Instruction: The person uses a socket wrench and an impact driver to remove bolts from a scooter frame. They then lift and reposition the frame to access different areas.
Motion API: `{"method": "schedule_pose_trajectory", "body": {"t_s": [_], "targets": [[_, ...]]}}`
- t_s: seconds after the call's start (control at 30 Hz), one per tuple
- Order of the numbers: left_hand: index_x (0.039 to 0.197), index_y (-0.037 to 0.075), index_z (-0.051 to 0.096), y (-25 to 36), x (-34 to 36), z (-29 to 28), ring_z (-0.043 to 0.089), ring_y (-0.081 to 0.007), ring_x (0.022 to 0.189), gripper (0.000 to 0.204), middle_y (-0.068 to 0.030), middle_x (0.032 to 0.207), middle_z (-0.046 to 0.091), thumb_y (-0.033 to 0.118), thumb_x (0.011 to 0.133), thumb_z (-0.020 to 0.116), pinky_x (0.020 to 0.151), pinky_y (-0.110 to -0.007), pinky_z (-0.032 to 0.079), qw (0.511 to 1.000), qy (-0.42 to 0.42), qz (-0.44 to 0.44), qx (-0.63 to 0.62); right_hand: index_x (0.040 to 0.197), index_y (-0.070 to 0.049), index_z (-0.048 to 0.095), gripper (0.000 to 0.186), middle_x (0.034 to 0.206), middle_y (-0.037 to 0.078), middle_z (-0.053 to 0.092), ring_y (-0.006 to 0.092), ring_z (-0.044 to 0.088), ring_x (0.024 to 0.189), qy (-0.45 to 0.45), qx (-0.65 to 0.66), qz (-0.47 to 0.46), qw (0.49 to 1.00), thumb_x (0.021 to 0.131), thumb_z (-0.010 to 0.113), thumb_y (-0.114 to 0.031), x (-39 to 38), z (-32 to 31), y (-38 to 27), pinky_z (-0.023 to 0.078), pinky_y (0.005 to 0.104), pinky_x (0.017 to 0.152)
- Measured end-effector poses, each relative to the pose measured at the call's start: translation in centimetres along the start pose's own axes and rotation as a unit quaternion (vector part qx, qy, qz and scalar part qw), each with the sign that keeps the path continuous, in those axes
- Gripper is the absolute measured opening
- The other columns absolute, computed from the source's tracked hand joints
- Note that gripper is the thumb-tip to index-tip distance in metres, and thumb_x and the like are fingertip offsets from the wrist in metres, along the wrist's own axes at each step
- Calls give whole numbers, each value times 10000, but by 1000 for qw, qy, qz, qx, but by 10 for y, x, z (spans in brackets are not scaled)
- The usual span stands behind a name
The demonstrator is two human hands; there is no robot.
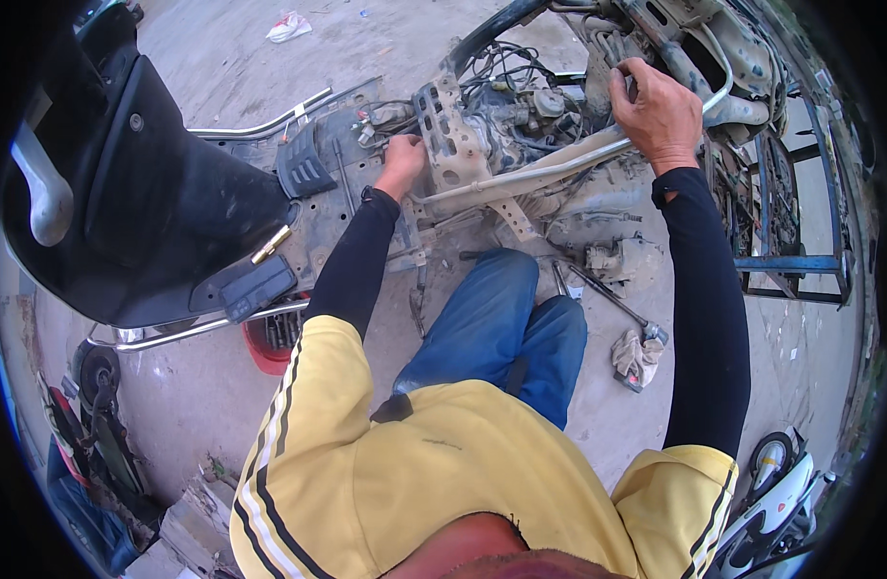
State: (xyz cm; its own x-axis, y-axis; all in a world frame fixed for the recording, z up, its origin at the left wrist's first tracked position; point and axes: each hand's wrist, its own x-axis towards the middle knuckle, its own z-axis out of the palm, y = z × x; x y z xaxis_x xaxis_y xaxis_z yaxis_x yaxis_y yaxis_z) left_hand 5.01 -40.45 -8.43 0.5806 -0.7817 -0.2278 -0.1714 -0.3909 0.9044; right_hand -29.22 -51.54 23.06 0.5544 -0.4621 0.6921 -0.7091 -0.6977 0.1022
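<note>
A partly stripped scooter stretches across the view. My left hand (403, 166) reaches into its floor area, fingers curled beside a rusty perforated bracket (453, 135) and a bundle of wires (389, 118). Whatever its fingertips hold, if anything, is hidden. On the right, my right hand (658, 112) is raised over the rear frame, just above a pale frame tube (559, 171). Its thumb and fingers bend together, and I cannot make out anything between them. The dirty engine parts (550, 101) sit between my two hands.
A black scooter front panel (173, 183) fills the left. A ratchet-like tool (617, 301) lies on the concrete near a rag (638, 359). Under the scooter's side stands a red container (270, 345) of metal pieces. A blue-edged metal rack (791, 262) stands at right.
</note>
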Motion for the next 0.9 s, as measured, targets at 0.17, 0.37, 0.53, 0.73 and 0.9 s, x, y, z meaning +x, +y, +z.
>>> {"method": "schedule_pose_trajectory", "body": {"t_s": [0.17, 0.37, 0.53, 0.73, 0.9], "targets": [[1066, -39, 788, -7, 12, 2, 728, -197, 794, 253, -147, 898, 783, 143, 933, 674, 735, -356, 552, 1000, 5, -24, 3, 860, -139, 678, 137, 778, 47, 738, 283, 720, 705, 8, 17, 2, 1000, 914, 696, -264, 1, -2, -1, 564, 392, 620], [963, -53, 786, 7, 5, 2, 657, -160, 722, 216, -103, 807, 744, 155, 906, 760, 670, -369, 523, 993, 33, 4, 116, 855, -143, 680, 125, 754, 42, 723, 266, 723, 704, 44, 19, -21, 999, 909, 689, -256, -4, 3, 7, 568, 390, 619], [1028, -46, 758, -16, 10, -7, 704, -176, 818, 177, -151, 883, 770, 91, 925, 716, 758, -358, 540, 996, 18, 64, 63, 811, -157, 655, 139, 699, 20, 694, 238, 708, 654, 97, 15, -47, 994, 906, 685, -255, -6, 12, 10, 556, 360, 571], [1158, -42, 722, 4, -10, -7, 716, -164, 882, 250, -139, 985, 784, 45, 925, 701, 793, -339, 549, 986, 17, 151, 73, 866, -146, 683, 104, 742, 24, 701, 240, 706, 680, 103, 25, -57, 993, 897, 728, -235, -5, 5, 8, 558, 364, 589], [1105, -63, 726, 8, -4, -14, 724, -209, 792, 219, -137, 935, 772, 84, 944, 706, 763, -373, 565, 993, -4, 94, 70, 874, -147, 682, 107, 753, 24, 709, 240, 714, 690, 81, 12, -45, 996, 897, 733, -238, -4, 3, 7, 566, 359, 597]]}}
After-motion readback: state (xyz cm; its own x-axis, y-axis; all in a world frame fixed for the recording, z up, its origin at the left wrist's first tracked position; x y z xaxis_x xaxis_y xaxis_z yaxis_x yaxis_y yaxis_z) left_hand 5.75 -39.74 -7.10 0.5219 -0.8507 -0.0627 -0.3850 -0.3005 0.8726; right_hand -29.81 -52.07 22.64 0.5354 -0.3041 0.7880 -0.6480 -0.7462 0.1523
